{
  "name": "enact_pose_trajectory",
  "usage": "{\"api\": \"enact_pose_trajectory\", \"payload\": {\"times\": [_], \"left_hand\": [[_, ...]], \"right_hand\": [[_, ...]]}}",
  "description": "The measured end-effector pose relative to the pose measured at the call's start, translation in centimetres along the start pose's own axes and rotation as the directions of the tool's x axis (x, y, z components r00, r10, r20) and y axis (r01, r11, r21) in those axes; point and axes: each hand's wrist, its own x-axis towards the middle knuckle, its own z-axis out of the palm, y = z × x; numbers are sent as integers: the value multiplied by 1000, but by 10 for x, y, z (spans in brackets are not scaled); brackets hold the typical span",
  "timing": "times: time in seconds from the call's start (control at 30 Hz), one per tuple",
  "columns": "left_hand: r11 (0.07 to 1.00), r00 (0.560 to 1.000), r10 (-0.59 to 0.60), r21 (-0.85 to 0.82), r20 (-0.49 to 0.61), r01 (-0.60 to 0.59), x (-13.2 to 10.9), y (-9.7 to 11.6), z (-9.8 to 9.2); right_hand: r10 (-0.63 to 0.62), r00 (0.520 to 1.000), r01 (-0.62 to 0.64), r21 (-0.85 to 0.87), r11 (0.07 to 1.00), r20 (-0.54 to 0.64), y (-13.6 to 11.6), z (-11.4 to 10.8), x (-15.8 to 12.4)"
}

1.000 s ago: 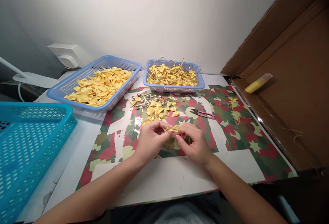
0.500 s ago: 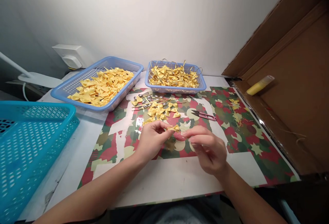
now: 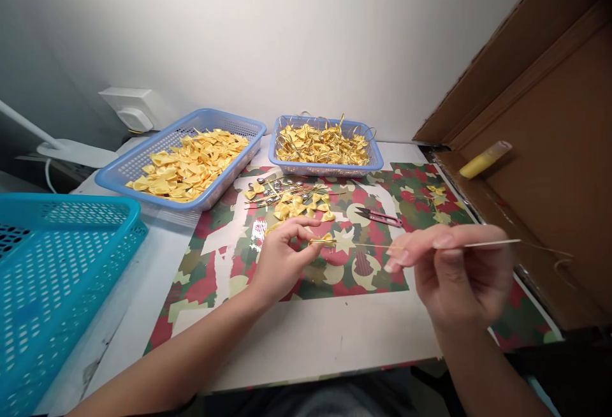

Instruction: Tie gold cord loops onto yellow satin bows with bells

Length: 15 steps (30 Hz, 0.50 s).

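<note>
My left hand (image 3: 282,264) pinches a small yellow ribbon bow (image 3: 327,239) between thumb and fingers, above the patterned sheet. A thin gold-coloured thread (image 3: 375,245) runs from near the bow to my right hand (image 3: 461,277), which is raised off to the right. Between its thumb and forefinger I grip the thread, and a thin, straight pale end sticks out to the right; whether that is a needle I cannot tell. Just beyond my left hand lie several loose yellow bows (image 3: 291,205) and gold cords with small silver bells (image 3: 282,191).
A blue basket (image 3: 205,199) of yellow bows stands back left, and a smaller one (image 3: 327,169) holds bows with gold cords. Thread snips (image 3: 380,216) lie right of centre. A turquoise basket (image 3: 67,197) is at left. A cardboard wall with a yellow tube (image 3: 485,160) borders the right.
My right hand has moved away to the right from beside the bow, and the thread now stretches between them. My left hand stays in place, holding the bow.
</note>
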Motion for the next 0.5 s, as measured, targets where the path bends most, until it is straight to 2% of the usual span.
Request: {"api": "enact_pose_trajectory", "payload": {"times": [0.13,0.33,0.43,0.5], "left_hand": [[993,999,-47,-107,6,48,2,0,0],[979,993,-119,-172,-18,114,6,0,1],[974,987,-160,-167,-34,152,8,-2,-1],[969,983,-180,-176,-36,171,9,-3,-1]], "right_hand": [[-26,997,27,18,999,-73,-7,-6,10],[57,998,-55,63,996,-32,-10,-18,17],[-13,998,16,45,999,-64,-16,-28,24],[-25,994,22,-33,999,-106,-22,-38,28]]}}
